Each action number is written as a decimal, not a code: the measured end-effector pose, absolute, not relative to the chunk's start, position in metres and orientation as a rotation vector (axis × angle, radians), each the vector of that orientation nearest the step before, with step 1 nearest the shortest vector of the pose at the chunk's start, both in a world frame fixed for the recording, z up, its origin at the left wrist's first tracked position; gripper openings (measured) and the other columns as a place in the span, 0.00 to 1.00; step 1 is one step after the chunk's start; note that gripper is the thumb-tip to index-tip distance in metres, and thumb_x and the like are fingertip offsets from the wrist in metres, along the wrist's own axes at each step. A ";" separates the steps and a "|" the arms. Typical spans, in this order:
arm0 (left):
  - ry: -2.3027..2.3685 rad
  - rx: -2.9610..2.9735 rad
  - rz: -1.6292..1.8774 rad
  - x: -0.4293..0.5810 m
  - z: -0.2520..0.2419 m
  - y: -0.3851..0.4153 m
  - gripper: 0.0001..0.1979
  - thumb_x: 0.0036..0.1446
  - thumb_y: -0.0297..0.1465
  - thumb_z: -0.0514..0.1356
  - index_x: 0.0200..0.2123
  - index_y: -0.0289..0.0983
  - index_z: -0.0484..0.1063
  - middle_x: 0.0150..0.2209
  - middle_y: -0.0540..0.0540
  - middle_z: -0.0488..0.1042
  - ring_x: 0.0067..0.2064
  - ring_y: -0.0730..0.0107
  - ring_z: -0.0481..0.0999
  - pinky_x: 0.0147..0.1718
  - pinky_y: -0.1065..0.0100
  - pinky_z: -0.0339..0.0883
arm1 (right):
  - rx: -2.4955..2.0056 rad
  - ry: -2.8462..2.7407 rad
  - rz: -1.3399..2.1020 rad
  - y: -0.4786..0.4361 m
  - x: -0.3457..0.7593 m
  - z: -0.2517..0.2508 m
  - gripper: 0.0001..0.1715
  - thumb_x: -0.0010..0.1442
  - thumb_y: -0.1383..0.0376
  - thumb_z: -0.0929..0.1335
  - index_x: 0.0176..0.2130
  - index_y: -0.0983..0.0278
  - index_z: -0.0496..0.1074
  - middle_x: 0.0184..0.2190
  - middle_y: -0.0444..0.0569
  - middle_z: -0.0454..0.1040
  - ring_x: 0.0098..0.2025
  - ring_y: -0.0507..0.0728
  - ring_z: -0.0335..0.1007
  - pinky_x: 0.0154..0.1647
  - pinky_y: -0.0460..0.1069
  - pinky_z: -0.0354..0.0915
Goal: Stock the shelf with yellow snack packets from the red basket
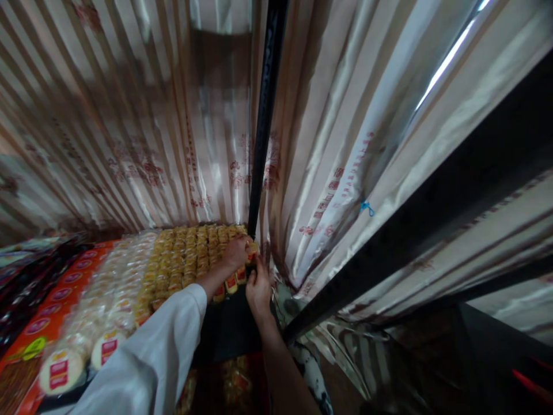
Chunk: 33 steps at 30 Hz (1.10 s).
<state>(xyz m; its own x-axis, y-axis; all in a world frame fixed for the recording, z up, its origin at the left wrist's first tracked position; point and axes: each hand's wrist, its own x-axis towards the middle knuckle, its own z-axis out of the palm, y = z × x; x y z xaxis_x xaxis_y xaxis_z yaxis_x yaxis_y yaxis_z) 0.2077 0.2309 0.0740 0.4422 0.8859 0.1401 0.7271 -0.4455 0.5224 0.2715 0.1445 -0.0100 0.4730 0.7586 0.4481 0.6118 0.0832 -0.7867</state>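
Observation:
At the far right corner of the display, my left hand point(235, 251) reaches over rows of yellow packaged cakes point(184, 253). Its fingers are closed on a small wrapped cake point(252, 249) with a red label. My right hand point(259, 288) comes up from below, fingers closed at the lower edge of that same cake; its fingertips are partly hidden. Just beneath the hands, a few similar cakes point(231, 283) with red labels line the front end of the rows, next to a bare black tray surface point(231, 323).
Round white packaged cakes point(61, 372) and an orange printed box or sheet point(64, 294) lie to the left. A black post point(263, 115) rises directly behind the hands, and a thick dark beam point(410, 213) slants across the right. Printed plastic curtains point(207, 132) hang behind.

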 end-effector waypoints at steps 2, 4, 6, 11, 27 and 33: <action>1.409 2.382 0.443 0.206 0.073 0.230 0.13 0.55 0.27 0.53 0.44 0.37 0.71 0.44 0.46 0.75 0.43 0.70 0.73 0.44 0.71 0.65 | -1.625 -1.215 0.174 0.146 0.272 -0.019 0.30 0.55 0.74 0.56 0.57 0.70 0.62 0.57 0.59 0.63 0.60 0.60 0.56 0.60 0.58 0.55; 1.435 2.415 0.359 0.205 0.072 0.229 0.13 0.56 0.28 0.52 0.43 0.38 0.71 0.44 0.45 0.75 0.43 0.68 0.73 0.42 0.70 0.66 | -1.635 -1.226 0.181 0.148 0.274 -0.028 0.31 0.54 0.74 0.57 0.57 0.71 0.61 0.57 0.59 0.62 0.60 0.60 0.56 0.61 0.58 0.54; 1.438 2.433 0.336 0.204 0.072 0.228 0.13 0.55 0.27 0.52 0.42 0.37 0.72 0.44 0.44 0.74 0.44 0.67 0.73 0.42 0.69 0.65 | -1.633 -1.242 0.193 0.150 0.275 -0.035 0.32 0.53 0.75 0.57 0.58 0.70 0.61 0.58 0.58 0.62 0.60 0.60 0.56 0.61 0.57 0.55; 1.452 2.475 0.311 0.206 0.071 0.227 0.13 0.55 0.24 0.51 0.40 0.35 0.72 0.44 0.43 0.73 0.49 0.67 0.69 0.47 0.70 0.62 | -1.602 -1.268 0.181 0.156 0.275 -0.049 0.33 0.52 0.77 0.56 0.57 0.67 0.63 0.55 0.55 0.66 0.58 0.58 0.59 0.59 0.55 0.57; 1.389 2.516 0.248 0.205 0.067 0.225 0.11 0.55 0.23 0.51 0.38 0.35 0.70 0.43 0.44 0.69 0.45 0.69 0.68 0.41 0.73 0.63 | -1.515 -1.230 0.213 0.161 0.272 -0.058 0.33 0.52 0.77 0.56 0.56 0.66 0.65 0.57 0.56 0.63 0.60 0.58 0.56 0.60 0.58 0.56; 1.419 2.518 0.279 0.204 0.066 0.226 0.12 0.56 0.23 0.49 0.38 0.37 0.70 0.43 0.43 0.70 0.46 0.68 0.68 0.41 0.72 0.63 | -1.447 -1.234 0.187 0.160 0.274 -0.055 0.31 0.51 0.77 0.55 0.52 0.67 0.67 0.53 0.55 0.67 0.56 0.56 0.61 0.58 0.56 0.59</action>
